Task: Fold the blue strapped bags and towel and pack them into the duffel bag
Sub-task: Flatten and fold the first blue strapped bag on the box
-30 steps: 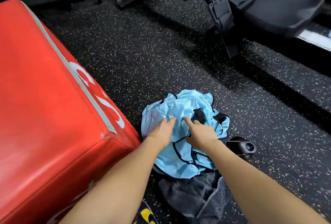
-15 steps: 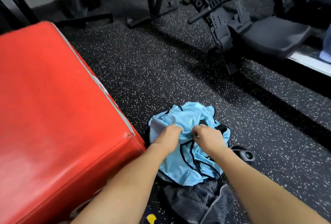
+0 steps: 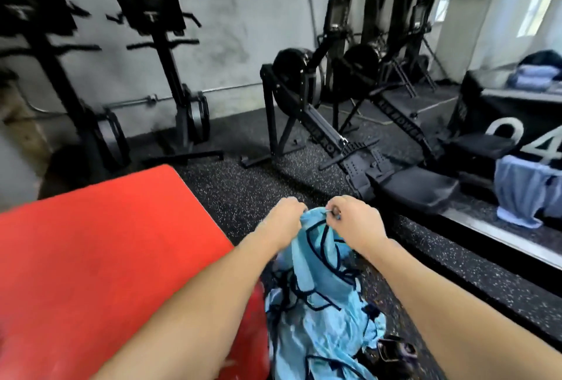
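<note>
At far left two black upright machines [image 3: 170,54] stand against the grey wall, and below them a red padded box [image 3: 100,258] fills the lower left, its right edge running just beside the hanging cloth. The left hand [image 3: 281,220] is curled tight on the top edge of a light blue strapped bag [image 3: 316,303]; the right hand [image 3: 354,221] pinches the same edge close beside it, so both hands lift the bag and its lower folds trail down toward the speckled black floor [image 3: 243,194]. Dark cords run across the blue fabric; how many bags are bunched there cannot be told. A small dark object [image 3: 395,349] lies on the floor by the bag's lower right. Open floor stretches ahead of the hands to two rowing machines [image 3: 349,148]. At far right a blue cloth [image 3: 523,194] drapes over a black box [image 3: 501,115], and folded blue items [image 3: 535,75] sit on top of it.
</note>
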`<state>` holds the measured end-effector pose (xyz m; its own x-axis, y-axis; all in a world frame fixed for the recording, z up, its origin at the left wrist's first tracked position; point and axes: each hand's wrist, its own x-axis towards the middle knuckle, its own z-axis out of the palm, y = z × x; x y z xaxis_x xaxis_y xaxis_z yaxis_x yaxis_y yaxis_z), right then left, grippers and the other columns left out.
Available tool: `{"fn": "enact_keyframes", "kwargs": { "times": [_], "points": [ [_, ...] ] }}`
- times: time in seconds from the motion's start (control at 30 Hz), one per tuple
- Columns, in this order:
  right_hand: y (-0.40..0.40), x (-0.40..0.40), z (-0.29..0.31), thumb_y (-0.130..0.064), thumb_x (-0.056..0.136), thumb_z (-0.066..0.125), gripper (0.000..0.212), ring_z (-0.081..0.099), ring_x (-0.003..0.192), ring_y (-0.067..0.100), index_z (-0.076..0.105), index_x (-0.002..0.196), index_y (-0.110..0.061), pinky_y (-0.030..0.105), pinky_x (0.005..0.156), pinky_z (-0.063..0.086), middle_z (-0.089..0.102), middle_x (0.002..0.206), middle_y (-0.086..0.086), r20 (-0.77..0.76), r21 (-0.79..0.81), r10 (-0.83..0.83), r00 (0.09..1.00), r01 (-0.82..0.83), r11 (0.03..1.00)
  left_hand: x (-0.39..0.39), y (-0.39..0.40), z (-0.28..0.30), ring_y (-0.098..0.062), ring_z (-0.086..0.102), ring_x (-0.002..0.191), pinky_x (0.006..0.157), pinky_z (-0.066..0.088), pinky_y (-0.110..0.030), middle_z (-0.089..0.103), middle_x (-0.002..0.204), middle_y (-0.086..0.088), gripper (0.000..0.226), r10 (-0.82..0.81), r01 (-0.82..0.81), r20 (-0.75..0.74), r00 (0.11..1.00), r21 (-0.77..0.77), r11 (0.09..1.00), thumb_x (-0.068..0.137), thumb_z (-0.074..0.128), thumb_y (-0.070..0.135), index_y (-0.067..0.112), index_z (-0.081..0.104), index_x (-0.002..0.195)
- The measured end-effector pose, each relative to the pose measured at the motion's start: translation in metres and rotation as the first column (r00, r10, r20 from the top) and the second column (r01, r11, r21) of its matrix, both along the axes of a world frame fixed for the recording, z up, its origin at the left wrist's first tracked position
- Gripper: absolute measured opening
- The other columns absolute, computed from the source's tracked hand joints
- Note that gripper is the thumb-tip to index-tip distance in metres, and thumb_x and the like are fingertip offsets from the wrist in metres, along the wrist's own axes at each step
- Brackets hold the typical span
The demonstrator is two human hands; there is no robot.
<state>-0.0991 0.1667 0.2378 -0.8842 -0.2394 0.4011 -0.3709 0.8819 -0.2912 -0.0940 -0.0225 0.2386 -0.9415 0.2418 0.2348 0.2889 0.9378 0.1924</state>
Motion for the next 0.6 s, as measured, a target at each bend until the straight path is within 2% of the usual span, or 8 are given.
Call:
{"fn": "enact_keyframes", "kwargs": {
  "times": [0.13, 0.23, 0.37, 0.5, 0.6],
  "points": [
    [-0.033, 0.014, 0.102, -0.032, 0.09, 0.06, 0.011, 0.063, 0.094, 0.016, 0.065, 0.099, -0.029, 0.034, 0.075, 0.049, 0.064, 0.098, -0.01, -0.145, -0.047, 0.057, 0.988, -0.065, 0.997, 0.026, -0.036, 0.114, -0.032, 0.059, 0.102, 0.086, 0.046, -0.039, 0.064, 0.105, -0.015, 0.037, 0.012, -0.025, -0.165, 0.986, -0.078, 0.997, 0.084, 0.046, -0.003, 0.008, 0.071, 0.108],
    [-0.066, 0.032, 0.178, -0.031, 0.089, 0.06, 0.01, 0.063, 0.095, 0.015, 0.065, 0.098, -0.031, 0.033, 0.075, 0.047, 0.059, 0.093, -0.013, -0.249, -0.086, 0.085, 0.965, -0.109, 0.99, 0.05, -0.072, 0.194, -0.032, 0.058, 0.103, 0.089, 0.048, -0.041, 0.063, 0.104, -0.013, 0.035, 0.037, -0.072, -0.284, 0.958, -0.114, 0.991, 0.084, 0.046, -0.003, 0.01, 0.07, 0.107],
    [-0.111, 0.059, 0.264, -0.031, 0.087, 0.062, 0.017, 0.063, 0.099, 0.02, 0.068, 0.102, -0.028, 0.035, 0.077, 0.049, 0.065, 0.102, -0.008, -0.38, -0.101, 0.134, 0.915, -0.185, 0.978, 0.092, -0.119, 0.284, -0.032, 0.055, 0.107, 0.092, 0.045, -0.039, 0.061, 0.108, -0.014, 0.027, 0.062, -0.139, -0.435, 0.898, -0.148, 0.979, 0.087, 0.048, -0.002, 0.006, 0.066, 0.107],
    [-0.157, 0.088, 0.322, -0.031, 0.088, 0.061, 0.021, 0.063, 0.103, 0.019, 0.069, 0.107, -0.026, 0.033, 0.076, 0.045, 0.068, 0.106, -0.007, -0.452, -0.116, 0.189, 0.872, -0.267, 0.957, 0.143, -0.159, 0.345, -0.031, 0.05, 0.112, 0.096, 0.038, -0.034, 0.059, 0.113, -0.015, 0.028, 0.073, -0.201, -0.536, 0.841, -0.183, 0.962, 0.089, 0.049, -0.004, 0.003, 0.064, 0.112],
    [-0.193, 0.106, 0.342, -0.032, 0.091, 0.059, 0.019, 0.061, 0.103, 0.021, 0.067, 0.108, -0.027, 0.031, 0.071, 0.038, 0.067, 0.108, -0.005, -0.451, -0.074, 0.249, 0.857, -0.314, 0.947, 0.178, -0.189, 0.365, -0.029, 0.052, 0.109, 0.096, 0.039, -0.034, 0.059, 0.114, -0.012, 0.03, 0.08, -0.258, -0.588, 0.805, -0.224, 0.94, 0.091, 0.048, -0.003, 0.005, 0.064, 0.115]
  ]
}}
